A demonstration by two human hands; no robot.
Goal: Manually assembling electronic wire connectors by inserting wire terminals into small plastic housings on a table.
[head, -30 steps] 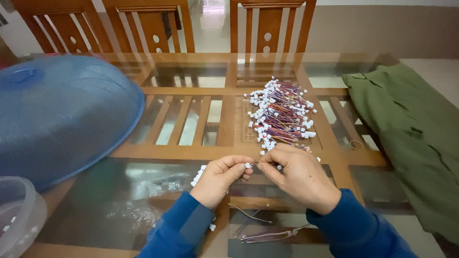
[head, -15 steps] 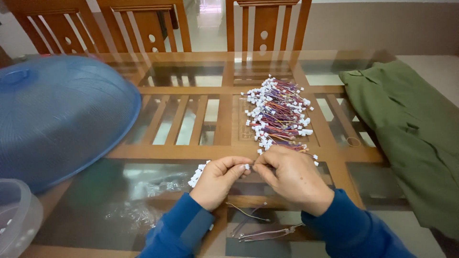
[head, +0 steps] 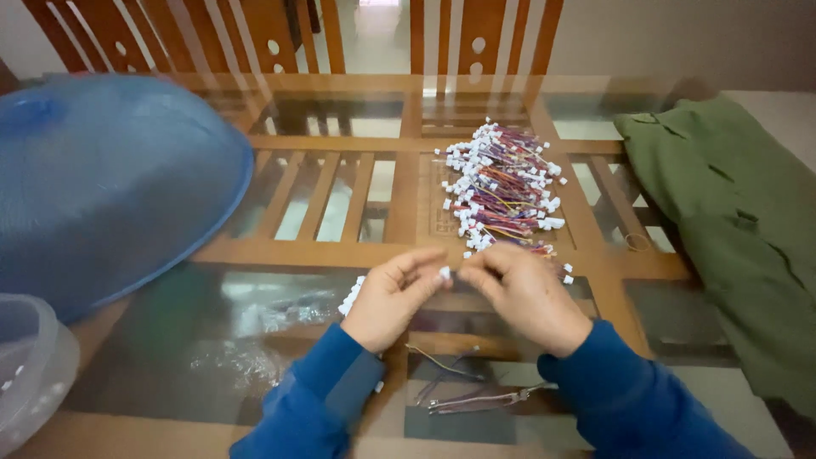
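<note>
1. A small white connector (head: 444,273) is being pinched between the narrowed fingertips of the left hand (head: 391,297) and right hand (head: 527,293), just above the glass table (head: 255,340)
2. Its thin wires should be kept straight, near the pile of wired connectors (head: 501,187)

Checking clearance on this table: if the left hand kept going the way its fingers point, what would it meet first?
The left hand points rightward at the right hand; its fingertips, pinching a small white connector, would likely meet the right hand's fingers almost at once.

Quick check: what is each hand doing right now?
Left hand: closed, pinching a small white plastic connector.
Right hand: fingers closed by the same connector; its grip cannot be told.
</note>
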